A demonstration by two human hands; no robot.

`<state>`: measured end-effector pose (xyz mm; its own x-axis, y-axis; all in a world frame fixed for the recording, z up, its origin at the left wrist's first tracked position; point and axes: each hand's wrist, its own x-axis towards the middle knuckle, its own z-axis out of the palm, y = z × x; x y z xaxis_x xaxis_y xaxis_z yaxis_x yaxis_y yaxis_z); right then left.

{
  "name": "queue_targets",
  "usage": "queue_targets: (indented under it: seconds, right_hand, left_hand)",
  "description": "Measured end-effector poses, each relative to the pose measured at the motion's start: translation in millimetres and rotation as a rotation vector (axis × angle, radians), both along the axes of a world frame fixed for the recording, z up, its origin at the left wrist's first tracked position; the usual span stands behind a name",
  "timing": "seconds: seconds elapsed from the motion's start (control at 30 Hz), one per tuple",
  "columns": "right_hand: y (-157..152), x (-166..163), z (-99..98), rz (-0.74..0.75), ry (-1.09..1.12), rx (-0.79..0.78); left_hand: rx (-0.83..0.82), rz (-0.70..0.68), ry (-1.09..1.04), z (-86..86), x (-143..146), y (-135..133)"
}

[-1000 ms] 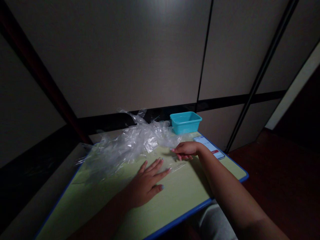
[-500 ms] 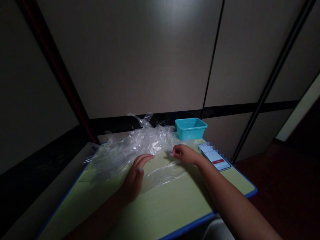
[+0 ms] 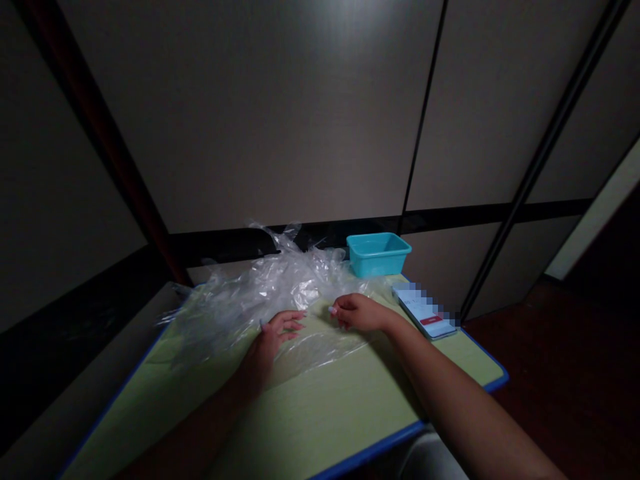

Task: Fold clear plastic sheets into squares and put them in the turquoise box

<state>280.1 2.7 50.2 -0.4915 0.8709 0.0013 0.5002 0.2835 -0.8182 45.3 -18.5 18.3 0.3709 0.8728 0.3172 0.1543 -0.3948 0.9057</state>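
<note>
A crumpled heap of clear plastic bags (image 3: 270,287) covers the back left of the small table, and a flatter clear plastic sheet (image 3: 320,350) lies in front of it. My left hand (image 3: 275,335) hovers over or rests on this flatter plastic, fingers spread and thumb raised; I cannot tell if it touches. My right hand (image 3: 359,312) is just to the right, thumb and fingers pinched together above the plastic. Whatever may be between its fingertips is too small to make out.
A turquoise plastic basket (image 3: 379,257) stands at the table's back edge. A phone (image 3: 425,313) with a lit screen lies on the right side. The pale green table (image 3: 340,413) has a blue edge, and wardrobe panels (image 3: 280,133) rise directly behind it.
My left hand has turned and spread its fingers, which were held together before. My right hand has shifted slightly left, still pinched. The view has moved a little.
</note>
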Motion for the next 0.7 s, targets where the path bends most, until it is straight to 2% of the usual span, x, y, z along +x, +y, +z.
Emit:
queue_targets:
  seconds: [0.1, 0.2, 0.27, 0.37, 0.53, 0.63, 0.7]
  right_hand:
    - [-0.9, -0.1, -0.7, -0.015, -0.112, 0.045]
    - [-1.4, 0.2, -0.5, -0.017, -0.190, 0.033]
    - [-1.5, 1.3, 0.3, -0.018, -0.198, 0.003]
    - [-1.5, 4.3, 1.6, -0.029, -0.178, -0.032]
    - [1.4, 8.4, 2.2, -0.049, -0.093, -0.012]
    - [3.8, 7.1, 1.8, -0.051, 0.044, 0.004]
    - [4.6, 4.8, 1.6, -0.044, 0.160, -0.056]
  left_hand:
    - [0.181, -0.046, 0.145, 5.1, -1.0, -8.8]
    - [0.421, -0.106, 0.476, 9.1, -0.9, -17.5]
    - [0.499, -0.065, 0.653, 9.7, 0.0, -20.0]
    - [0.530, 0.001, 0.774, 7.9, 0.8, -18.6]
    - [0.535, -0.016, 0.844, 2.8, -2.1, -13.3]
    - [0.543, -0.021, 0.854, 0.8, -4.1, -11.2]
    - [0.568, -0.012, 0.839, 0.5, -4.6, -9.8]
